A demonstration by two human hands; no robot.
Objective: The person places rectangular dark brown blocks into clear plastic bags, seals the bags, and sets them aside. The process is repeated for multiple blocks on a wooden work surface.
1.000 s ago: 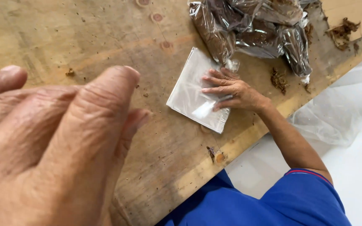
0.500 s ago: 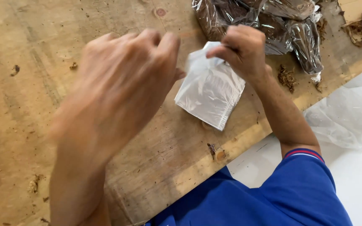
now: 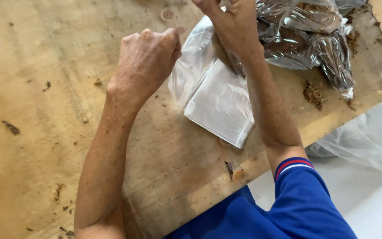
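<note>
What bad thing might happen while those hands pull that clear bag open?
The left hand and right hand both pinch the thin clear bag, so it might tear. The stack of bags lies near the table edge and could slide off. Brown crumbs nearby may get inside.

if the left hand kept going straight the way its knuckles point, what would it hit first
Most likely the clear plastic bag that the left hand already pinches at its edge. Beyond it comes the right hand, then the pile of filled plastic packs. Depth is hard to judge from above.
</note>
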